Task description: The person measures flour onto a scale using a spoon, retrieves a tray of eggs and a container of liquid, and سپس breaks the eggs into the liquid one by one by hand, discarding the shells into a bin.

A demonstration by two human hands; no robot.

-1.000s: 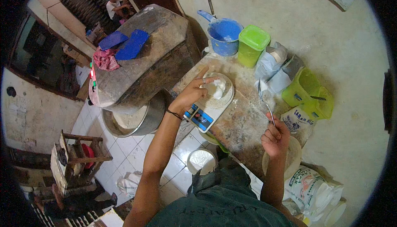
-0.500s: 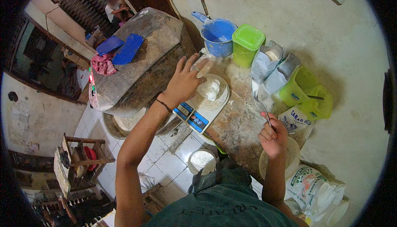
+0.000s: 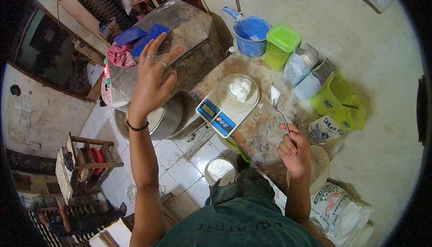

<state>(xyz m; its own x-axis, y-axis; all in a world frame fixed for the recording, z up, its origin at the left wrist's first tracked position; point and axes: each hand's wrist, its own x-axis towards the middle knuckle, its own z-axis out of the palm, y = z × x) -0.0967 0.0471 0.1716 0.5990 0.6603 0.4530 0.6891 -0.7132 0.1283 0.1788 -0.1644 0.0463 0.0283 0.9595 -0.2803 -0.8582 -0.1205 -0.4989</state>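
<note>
My right hand (image 3: 294, 153) is closed round the handle of a metal spoon (image 3: 282, 114) over the worn table. White soft stuff (image 3: 275, 93) fills the spoon's bowl, which points away from me. My left hand (image 3: 155, 78) is raised with fingers spread, holding nothing, between the table and the brown-topped bench. Right of it, a white and blue kitchen scale (image 3: 223, 123) stands on the table's left part. It bears a round shallow dish (image 3: 225, 102) with a heap of white stuff (image 3: 240, 89) in it.
Along the wall stand a blue dipper (image 3: 249, 35), a green lidded container (image 3: 283, 47), grey-white bags (image 3: 298, 67) and green cups (image 3: 330, 96). Blue sheets (image 3: 150, 42) and a pink cloth (image 3: 120, 56) lie on the bench (image 3: 186, 24). A metal pot (image 3: 168, 121) and white bucket (image 3: 220, 170) stand below.
My left hand has moved left and away from the dish on the scale. The right hand still holds the spoon, whose white-loaded bowl now shows clear of the bags.
</note>
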